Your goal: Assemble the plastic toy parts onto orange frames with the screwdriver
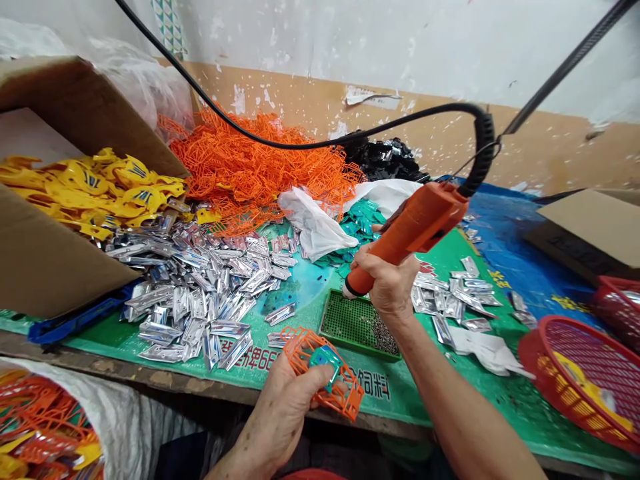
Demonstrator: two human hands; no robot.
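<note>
The left hand (283,417) closes around an orange plastic lattice frame (351,393) holding a teal piece (326,360), just above the tabletop's (150,378) front edge. The right hand (387,283) grips an orange electric screwdriver (415,223). Many silver metal pieces (200,293) and orange frames (250,167) lie heaped, unworked.

The green mat (410,400) along the near edge bears printed Chinese characters (376,385): "饲料" at centre, and "牌" with blurred digits further left.

Your orange electric screwdriver (415,223) is smooth glossy plastic, the silver pieces (195,293) shine like metal, the box (60,220) is matt cardboard.
</note>
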